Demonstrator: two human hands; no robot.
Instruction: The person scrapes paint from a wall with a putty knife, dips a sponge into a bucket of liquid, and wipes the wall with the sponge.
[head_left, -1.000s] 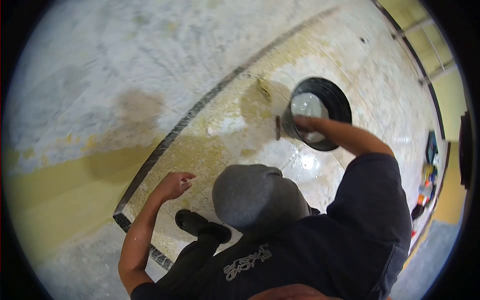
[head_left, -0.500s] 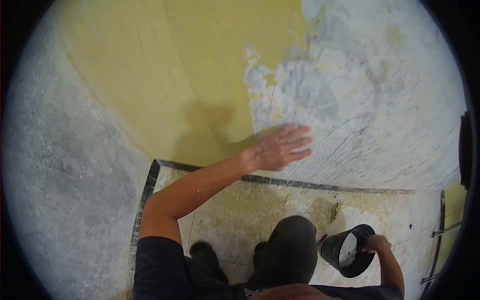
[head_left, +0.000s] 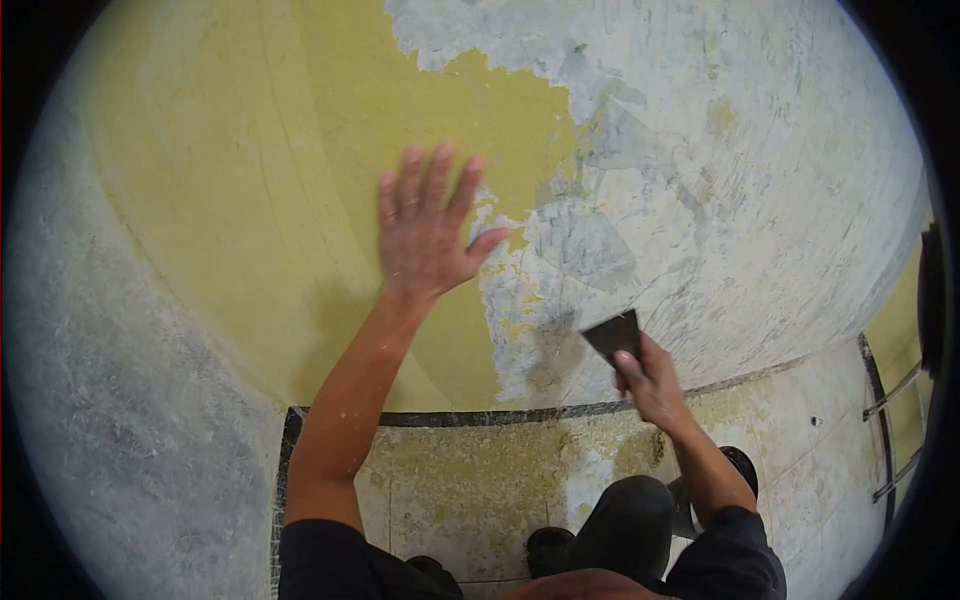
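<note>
My left hand [head_left: 425,225] is flat against the yellow painted wall [head_left: 300,180], fingers spread, beside the ragged edge where the paint gives way to grey scraped plaster [head_left: 720,170]. My right hand [head_left: 650,378] grips a dark scraper [head_left: 612,337] with its blade held up against the plaster low on the wall. A black bucket [head_left: 742,468] stands on the floor behind my right forearm, mostly hidden by it.
A dark skirting strip [head_left: 480,416] runs along the foot of the wall. Below it lies a stained tiled floor [head_left: 470,490] with my knee and shoes. Rough grey wall [head_left: 110,420] curves away on the left. Metal rails [head_left: 895,430] show at the far right.
My right hand left the bucket and came up to the wall holding the scraper. My left hand moved up and left on the wall. The view swung up from the floor to the wall.
</note>
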